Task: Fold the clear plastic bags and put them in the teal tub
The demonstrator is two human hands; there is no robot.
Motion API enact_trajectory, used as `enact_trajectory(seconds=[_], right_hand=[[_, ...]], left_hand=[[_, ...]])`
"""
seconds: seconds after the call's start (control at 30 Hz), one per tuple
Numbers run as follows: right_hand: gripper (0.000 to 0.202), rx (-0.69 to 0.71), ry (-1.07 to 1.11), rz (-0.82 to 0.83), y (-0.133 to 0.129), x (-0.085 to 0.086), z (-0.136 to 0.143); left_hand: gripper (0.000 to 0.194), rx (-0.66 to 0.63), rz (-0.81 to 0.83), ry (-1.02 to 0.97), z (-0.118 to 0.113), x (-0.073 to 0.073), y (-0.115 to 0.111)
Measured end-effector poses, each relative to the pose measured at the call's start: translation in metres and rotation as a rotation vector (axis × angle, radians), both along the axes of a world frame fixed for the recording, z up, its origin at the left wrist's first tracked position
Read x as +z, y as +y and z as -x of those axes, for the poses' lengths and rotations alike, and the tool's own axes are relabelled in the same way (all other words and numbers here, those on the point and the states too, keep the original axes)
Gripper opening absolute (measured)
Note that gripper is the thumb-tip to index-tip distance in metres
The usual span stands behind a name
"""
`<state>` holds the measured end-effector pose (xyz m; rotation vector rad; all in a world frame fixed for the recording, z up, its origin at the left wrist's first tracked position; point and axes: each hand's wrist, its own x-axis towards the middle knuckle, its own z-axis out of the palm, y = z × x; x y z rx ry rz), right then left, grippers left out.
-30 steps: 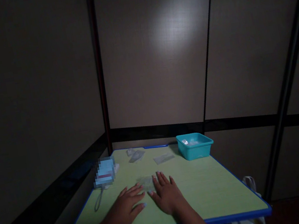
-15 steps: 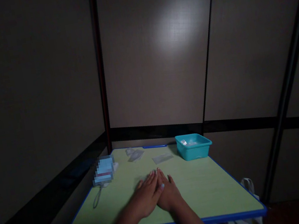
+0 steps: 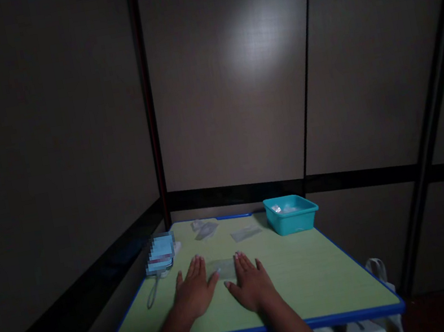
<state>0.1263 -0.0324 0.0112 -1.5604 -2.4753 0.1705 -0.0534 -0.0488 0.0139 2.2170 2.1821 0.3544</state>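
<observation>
A clear plastic bag (image 3: 225,269) lies flat on the green tabletop (image 3: 311,282), between my two hands. My left hand (image 3: 196,289) rests palm down at the bag's left end, fingers stretched forward and thumb reaching toward its middle. At the right end, my right hand (image 3: 251,284) also lies flat with its fingers extended and the thumb apart. Parts of the bag's ends are covered by my fingers. Neither hand grips anything.
Another flat clear bag (image 3: 246,233) lies farther back, with crumpled clear plastic (image 3: 206,229) to its left. A teal basin (image 3: 294,222) holding plastic items stands at the back right. A blurred-out blue item (image 3: 160,253) with a strap (image 3: 153,292) sits at the left edge.
My hands were together over the bag, left partly over right. They have moved apart to either side, uncovering the bag's middle. The view has shifted slightly.
</observation>
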Motion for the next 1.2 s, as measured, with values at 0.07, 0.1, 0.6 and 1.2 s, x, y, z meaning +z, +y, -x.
enact_trajectory(seconds=[0.07, 0.1, 0.6, 1.2], right_hand=[[0.073, -0.002, 0.009, -0.003, 0.0, -0.001, 0.0], [0.072, 0.001, 0.013, -0.008, 0.001, -0.001, 0.001], [0.074, 0.04, 0.097, -0.004, -0.005, 0.007, -0.01], [0.033, 0.397, -0.107, -0.219, -0.022, 0.046, -0.063]], left_hand=[[0.065, -0.15, -0.031, -0.012, -0.013, 0.008, 0.0], [0.062, -0.241, -0.038, -0.023, -0.02, 0.011, 0.0], [0.062, -0.11, -0.04, -0.035, -0.011, -0.004, 0.018], [0.047, -0.388, -0.018, -0.115, -0.015, -0.004, 0.02]])
